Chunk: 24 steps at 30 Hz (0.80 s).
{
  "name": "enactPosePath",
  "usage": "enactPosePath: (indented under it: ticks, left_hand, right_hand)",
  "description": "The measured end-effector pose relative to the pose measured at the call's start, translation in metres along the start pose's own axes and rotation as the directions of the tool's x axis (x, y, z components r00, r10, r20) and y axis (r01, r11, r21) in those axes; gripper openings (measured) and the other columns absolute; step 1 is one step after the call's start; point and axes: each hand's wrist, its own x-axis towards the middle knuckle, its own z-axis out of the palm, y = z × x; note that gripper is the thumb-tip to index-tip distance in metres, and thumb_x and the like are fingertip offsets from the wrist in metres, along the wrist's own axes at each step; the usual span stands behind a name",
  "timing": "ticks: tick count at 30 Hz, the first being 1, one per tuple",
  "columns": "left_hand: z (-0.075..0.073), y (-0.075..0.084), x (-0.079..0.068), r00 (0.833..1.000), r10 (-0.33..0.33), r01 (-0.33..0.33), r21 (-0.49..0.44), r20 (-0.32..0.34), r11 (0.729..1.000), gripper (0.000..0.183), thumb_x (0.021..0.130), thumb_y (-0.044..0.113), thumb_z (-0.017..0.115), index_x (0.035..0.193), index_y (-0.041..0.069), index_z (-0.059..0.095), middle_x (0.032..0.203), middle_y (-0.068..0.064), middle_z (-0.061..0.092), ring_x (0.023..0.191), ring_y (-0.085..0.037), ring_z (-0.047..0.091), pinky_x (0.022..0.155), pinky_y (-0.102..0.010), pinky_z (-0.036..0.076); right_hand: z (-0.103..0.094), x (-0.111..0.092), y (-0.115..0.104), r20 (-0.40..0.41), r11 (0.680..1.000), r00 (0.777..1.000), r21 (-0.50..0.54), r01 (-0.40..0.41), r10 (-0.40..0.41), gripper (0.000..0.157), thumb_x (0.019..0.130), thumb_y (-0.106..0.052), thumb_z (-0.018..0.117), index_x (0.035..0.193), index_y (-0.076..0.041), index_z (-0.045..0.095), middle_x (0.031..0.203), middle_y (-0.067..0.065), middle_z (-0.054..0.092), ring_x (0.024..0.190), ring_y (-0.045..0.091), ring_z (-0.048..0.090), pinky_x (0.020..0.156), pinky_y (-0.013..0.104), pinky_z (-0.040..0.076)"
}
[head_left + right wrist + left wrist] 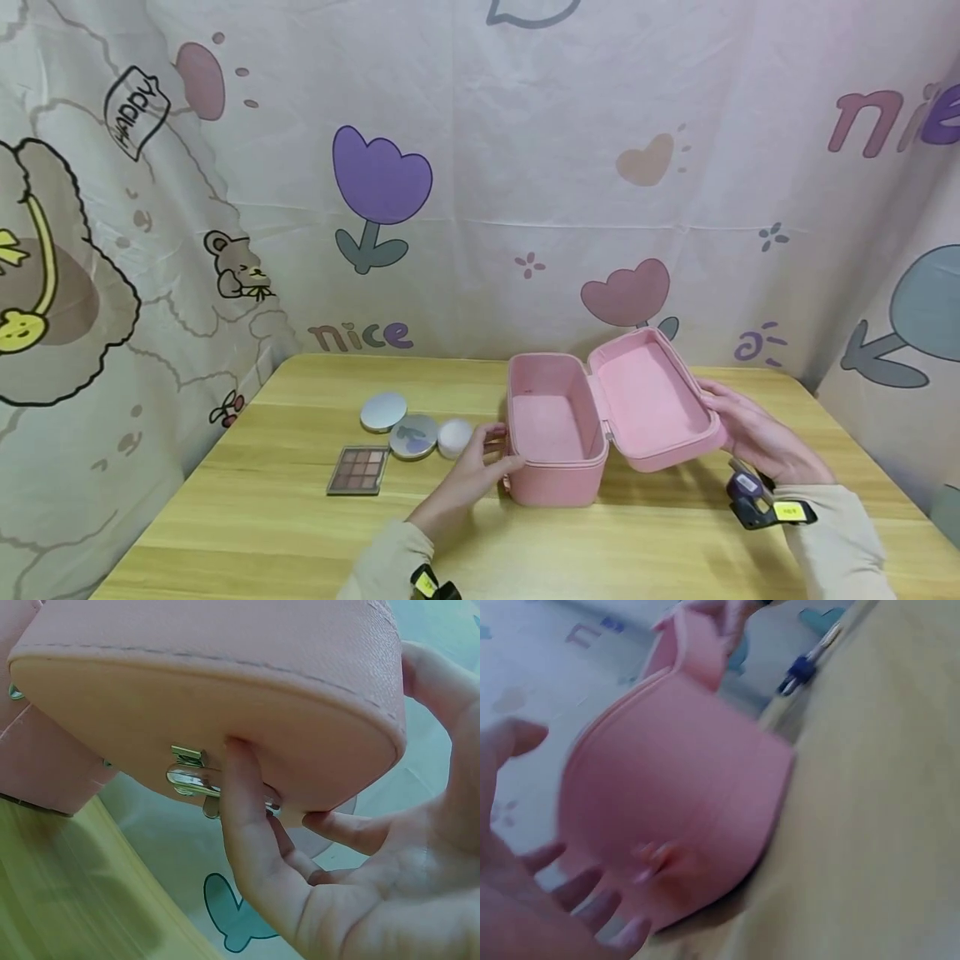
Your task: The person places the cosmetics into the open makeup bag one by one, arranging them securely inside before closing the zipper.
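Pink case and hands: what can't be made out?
Right wrist: part of the metal fitting, hidden by the right hand.
Left wrist: detail of the small fitting on the pink case, blurred.
Left wrist: part of the left hand, cut off at left.
Head: outer top of the lid, turned away.

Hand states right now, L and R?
Left hand: open, fingers spread beside the pink case; contact unclear.
Right hand: closed, holding the case's open lid by its edge.
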Motion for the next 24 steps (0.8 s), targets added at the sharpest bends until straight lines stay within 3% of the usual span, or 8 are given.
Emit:
enactPosePath:
  ticks: [4,10,17,24]
  left_hand:
    - [-0.029,0.005,0.001,0.996,0.007,-0.013,0.067,0.091,0.998,0.056,0.094,0.020,0.059,0.141,-0.003,0.038,0.142,-0.022,0.041,0.129,-0.041,0.037,0.101,-0.057,0.036]
    - [-0.067,0.013,-0.003,0.985,0.020,-0.053,0.194,0.170,0.980,0.056,0.095,0.025,0.060,0.144,0.007,0.040,0.144,-0.017,0.042,0.129,-0.040,0.039,0.101,-0.053,0.038]
    - [-0.106,0.022,-0.009,0.988,0.087,-0.128,0.358,0.128,0.925,0.054,0.094,0.021,0.062,0.141,0.001,0.044,0.140,-0.018,0.048,0.127,-0.042,0.041,0.103,-0.056,0.035]
    - [-0.151,0.025,-0.024,0.993,0.031,-0.081,0.460,0.114,0.884,0.055,0.093,0.018,0.064,0.141,0.001,0.043,0.142,-0.020,0.044,0.129,-0.043,0.037,0.105,-0.060,0.029]
  right_hand:
    - [0.001,0.003,0.002,0.037,0.998,0.999,0.052,0.019,-0.020,0.048,0.105,-0.004,0.018,0.139,-0.015,0.050,0.134,0.004,0.053,0.120,0.021,0.054,0.100,0.034,0.044]
    - [0.000,0.006,0.004,0.081,0.997,0.996,0.066,0.041,-0.046,0.049,0.104,-0.002,0.017,0.140,-0.014,0.049,0.135,0.007,0.053,0.119,0.022,0.054,0.099,0.035,0.045]
    - [0.000,0.005,0.002,0.082,0.998,0.995,0.045,0.046,-0.049,0.050,0.104,-0.002,0.016,0.140,-0.015,0.049,0.135,0.006,0.053,0.120,0.022,0.054,0.099,0.035,0.045]
    - [0.002,0.002,-0.001,-0.057,0.993,0.998,-0.120,-0.002,-0.005,0.044,0.105,-0.007,0.024,0.137,-0.024,0.049,0.132,-0.003,0.054,0.117,0.016,0.055,0.097,0.031,0.046]
